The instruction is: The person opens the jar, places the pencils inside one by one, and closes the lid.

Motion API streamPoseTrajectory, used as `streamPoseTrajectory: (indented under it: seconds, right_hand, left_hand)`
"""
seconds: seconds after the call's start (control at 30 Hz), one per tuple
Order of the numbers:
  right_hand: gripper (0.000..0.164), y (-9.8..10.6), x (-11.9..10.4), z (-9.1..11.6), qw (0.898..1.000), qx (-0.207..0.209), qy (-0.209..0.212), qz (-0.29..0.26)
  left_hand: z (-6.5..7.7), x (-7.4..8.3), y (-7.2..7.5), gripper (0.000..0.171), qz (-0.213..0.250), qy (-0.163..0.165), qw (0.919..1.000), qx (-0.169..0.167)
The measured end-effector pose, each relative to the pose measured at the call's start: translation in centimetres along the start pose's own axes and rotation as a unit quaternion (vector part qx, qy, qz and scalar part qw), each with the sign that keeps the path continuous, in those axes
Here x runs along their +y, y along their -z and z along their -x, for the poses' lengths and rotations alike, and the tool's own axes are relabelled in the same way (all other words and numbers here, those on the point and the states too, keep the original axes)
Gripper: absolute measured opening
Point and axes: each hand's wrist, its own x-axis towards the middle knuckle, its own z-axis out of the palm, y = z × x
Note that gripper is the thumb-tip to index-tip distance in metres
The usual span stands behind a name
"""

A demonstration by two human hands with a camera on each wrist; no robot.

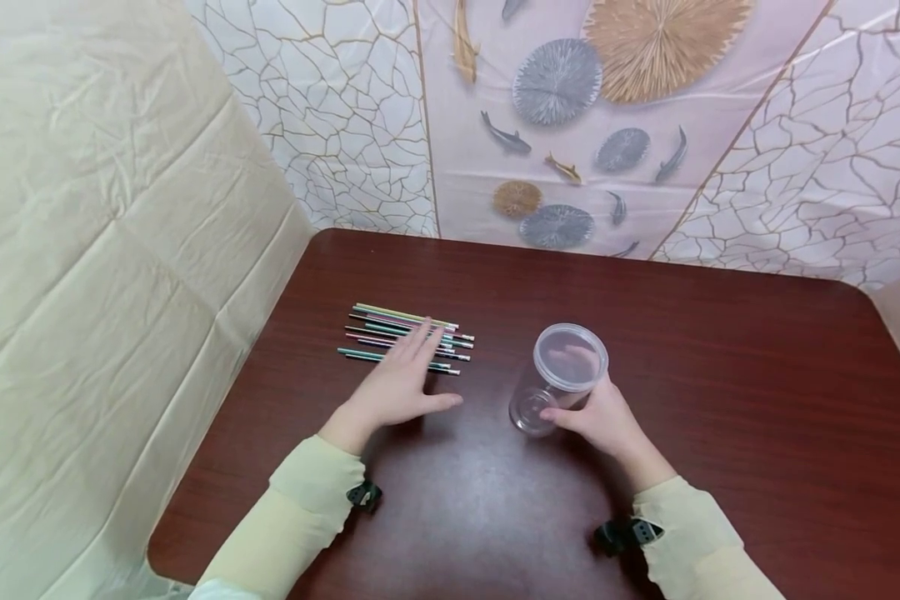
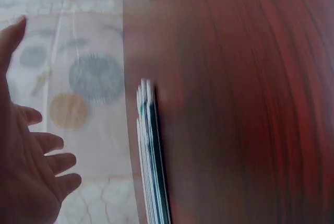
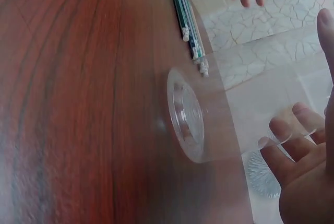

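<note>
Several pencils (image 1: 382, 332) with white eraser ends lie side by side in a loose row on the table. My left hand (image 1: 397, 379) hovers over them, fingers straight and thumb spread out; in the left wrist view the pencils (image 2: 151, 151) lie apart from that hand (image 2: 31, 166). My right hand (image 1: 607, 421) grips a clear plastic jar (image 1: 551, 392), thumb on the near side and fingers round the other. No lid shows on the jar. In the right wrist view its round base (image 3: 186, 117) is close to the tabletop; whether they touch, I cannot tell.
The dark red-brown wooden table (image 1: 757, 417) runs back to a patterned cloth (image 1: 480, 208) with fish and round leaf shapes. A cream cloth (image 1: 120, 292) hangs along the left edge. Small black devices (image 1: 363, 496) are strapped at both wrists.
</note>
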Motion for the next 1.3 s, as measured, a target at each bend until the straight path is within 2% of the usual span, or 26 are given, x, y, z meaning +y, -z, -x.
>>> streamPoseTrajectory:
  seconds: [0.13, 0.27, 0.37, 0.47, 0.67, 0.83, 1.0, 1.3]
  right_hand:
    - [0.09, -0.3, 0.0, 0.2, 1.0, -0.002, 0.013, -0.003]
    - [0.101, -0.6, 0.1, 0.3, 0.999, -0.008, 0.037, -0.017]
    - [0.107, -0.9, 0.0, 0.4, 0.999, -0.013, 0.043, -0.021]
    - [0.105, -1.0, -0.4, 0.6, 0.999, -0.017, 0.041, -0.016]
    - [0.104, -1.2, -0.8, 0.7, 0.998, -0.014, 0.057, -0.014]
    - [0.105, -1.3, -0.7, 0.7, 0.997, -0.012, 0.075, -0.026]
    - [0.106, -1.4, -0.6, 0.6, 0.995, -0.005, 0.088, -0.047]
    - [0.104, -1.2, -1.0, 0.6, 0.995, 0.006, 0.097, -0.036]
  left_hand:
    - [-1.0, 2.4, -0.8, 0.104, 0.049, -0.058, 0.997, -0.016]
    - [-1.9, 4.8, -1.5, 0.112, 0.084, -0.09, 0.9917, -0.037]
    - [-2.3, 6.1, -2.0, 0.117, 0.097, -0.112, 0.9884, -0.033]
    - [-2.6, 7.0, -2.6, 0.122, 0.108, -0.128, 0.9856, -0.02]
    - [-2.6, 8.1, -3.7, 0.125, 0.158, -0.116, 0.9806, 0.008]
    - [-2.6, 8.7, -4.9, 0.125, 0.19, -0.108, 0.9732, 0.07]
    - [-2.7, 9.2, -5.5, 0.12, 0.184, -0.115, 0.9669, 0.133]
    - [-3.2, 9.5, -5.9, 0.107, 0.164, -0.117, 0.9623, 0.182]
